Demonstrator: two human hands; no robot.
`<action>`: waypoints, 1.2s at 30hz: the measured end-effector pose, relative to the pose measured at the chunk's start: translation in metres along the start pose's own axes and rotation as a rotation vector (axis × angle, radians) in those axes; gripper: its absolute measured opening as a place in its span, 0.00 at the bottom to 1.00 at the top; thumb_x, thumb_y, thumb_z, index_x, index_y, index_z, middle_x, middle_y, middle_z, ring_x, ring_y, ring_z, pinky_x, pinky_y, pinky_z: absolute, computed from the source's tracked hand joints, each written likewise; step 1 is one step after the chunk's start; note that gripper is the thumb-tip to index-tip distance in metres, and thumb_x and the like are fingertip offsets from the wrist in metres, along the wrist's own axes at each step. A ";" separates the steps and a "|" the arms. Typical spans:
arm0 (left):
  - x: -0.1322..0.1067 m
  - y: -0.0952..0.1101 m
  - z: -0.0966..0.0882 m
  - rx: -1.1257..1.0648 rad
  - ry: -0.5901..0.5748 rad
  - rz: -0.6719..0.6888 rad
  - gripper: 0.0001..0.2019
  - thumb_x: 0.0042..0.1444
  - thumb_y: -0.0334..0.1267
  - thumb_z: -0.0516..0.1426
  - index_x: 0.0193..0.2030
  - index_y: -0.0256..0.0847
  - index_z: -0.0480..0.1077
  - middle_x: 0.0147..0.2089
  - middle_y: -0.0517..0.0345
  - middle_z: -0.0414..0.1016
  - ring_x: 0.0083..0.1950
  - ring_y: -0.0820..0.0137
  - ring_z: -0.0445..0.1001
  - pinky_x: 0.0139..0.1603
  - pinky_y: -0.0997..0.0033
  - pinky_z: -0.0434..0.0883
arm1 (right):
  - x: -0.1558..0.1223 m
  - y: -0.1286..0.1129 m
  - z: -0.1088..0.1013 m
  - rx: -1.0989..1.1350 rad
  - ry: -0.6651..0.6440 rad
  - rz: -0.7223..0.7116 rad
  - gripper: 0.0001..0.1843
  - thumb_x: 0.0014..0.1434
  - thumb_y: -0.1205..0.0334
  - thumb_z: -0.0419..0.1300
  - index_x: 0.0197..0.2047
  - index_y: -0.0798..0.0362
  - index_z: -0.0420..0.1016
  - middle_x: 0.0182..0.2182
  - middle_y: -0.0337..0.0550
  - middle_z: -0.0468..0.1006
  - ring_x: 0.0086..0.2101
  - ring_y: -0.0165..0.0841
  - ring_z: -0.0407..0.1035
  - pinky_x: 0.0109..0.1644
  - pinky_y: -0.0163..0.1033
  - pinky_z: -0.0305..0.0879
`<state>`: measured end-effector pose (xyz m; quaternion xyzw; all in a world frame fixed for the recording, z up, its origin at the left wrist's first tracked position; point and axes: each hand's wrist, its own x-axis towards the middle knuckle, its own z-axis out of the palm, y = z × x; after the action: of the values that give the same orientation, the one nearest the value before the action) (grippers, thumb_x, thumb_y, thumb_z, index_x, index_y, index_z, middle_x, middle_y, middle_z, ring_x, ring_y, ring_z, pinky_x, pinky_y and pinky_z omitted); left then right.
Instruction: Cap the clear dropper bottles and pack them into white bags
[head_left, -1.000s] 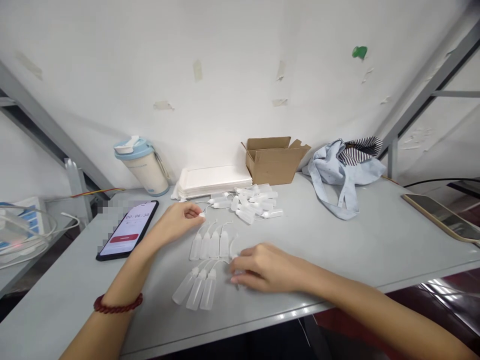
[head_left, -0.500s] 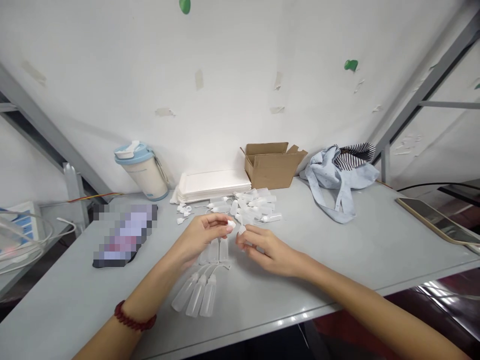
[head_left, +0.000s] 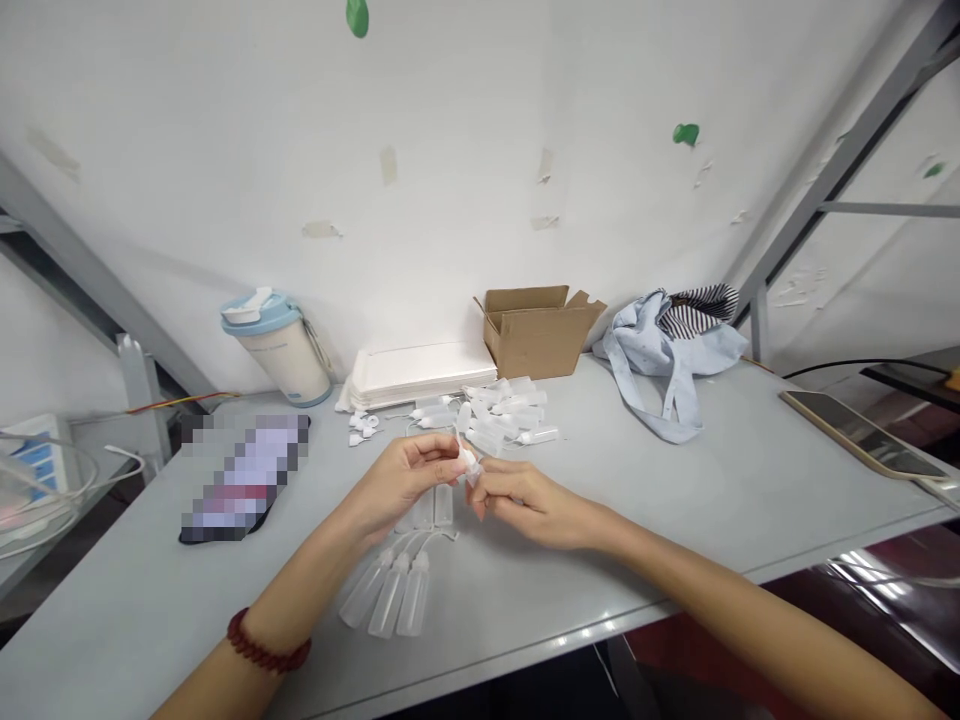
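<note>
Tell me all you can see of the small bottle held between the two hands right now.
The small bottle looks like whitish, translucent plastic. It is held off the table, pinched on one side by the left hand and on the other by the right hand. Fingers cover most of it, so only a short white stretch shows. Whether a cap is seated cannot be told. It hangs just above a row of bottles lying flat.

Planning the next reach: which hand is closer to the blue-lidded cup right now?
Left. The left hand is nearer the person and rightward of the blue-lidded cup; the right hand lies further right, both pinching a small white piece between them.
</note>
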<state>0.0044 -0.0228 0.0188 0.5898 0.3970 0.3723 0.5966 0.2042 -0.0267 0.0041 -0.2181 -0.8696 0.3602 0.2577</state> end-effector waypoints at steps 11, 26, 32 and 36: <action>0.002 -0.004 -0.006 0.096 -0.048 0.090 0.07 0.55 0.39 0.59 0.39 0.41 0.71 0.30 0.61 0.71 0.37 0.69 0.69 0.43 0.69 0.66 | 0.002 0.000 -0.002 0.618 0.091 0.187 0.10 0.63 0.63 0.51 0.31 0.56 0.65 0.36 0.42 0.72 0.25 0.24 0.60 0.32 0.34 0.59; -0.001 0.004 -0.002 0.188 0.007 0.109 0.08 0.56 0.41 0.57 0.34 0.38 0.71 0.32 0.58 0.71 0.36 0.70 0.68 0.40 0.71 0.67 | 0.004 0.009 0.000 1.410 0.010 0.333 0.12 0.59 0.64 0.59 0.34 0.52 0.55 0.36 0.52 0.77 0.22 0.22 0.61 0.22 0.27 0.54; -0.002 0.009 0.000 0.253 -0.094 0.139 0.09 0.59 0.40 0.54 0.33 0.38 0.71 0.30 0.59 0.73 0.36 0.70 0.70 0.40 0.71 0.66 | 0.003 0.008 0.000 1.379 0.016 0.342 0.12 0.60 0.64 0.59 0.33 0.52 0.55 0.34 0.50 0.77 0.21 0.22 0.59 0.23 0.28 0.52; -0.005 0.012 0.001 0.254 -0.104 0.224 0.06 0.59 0.36 0.55 0.38 0.38 0.71 0.38 0.56 0.74 0.42 0.68 0.71 0.45 0.70 0.67 | 0.002 0.008 -0.003 1.377 0.009 0.372 0.12 0.60 0.64 0.58 0.33 0.51 0.55 0.32 0.47 0.76 0.20 0.21 0.57 0.22 0.28 0.48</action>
<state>0.0036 -0.0275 0.0305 0.7193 0.3414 0.3524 0.4919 0.2054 -0.0192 0.0008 -0.1518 -0.3920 0.8648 0.2747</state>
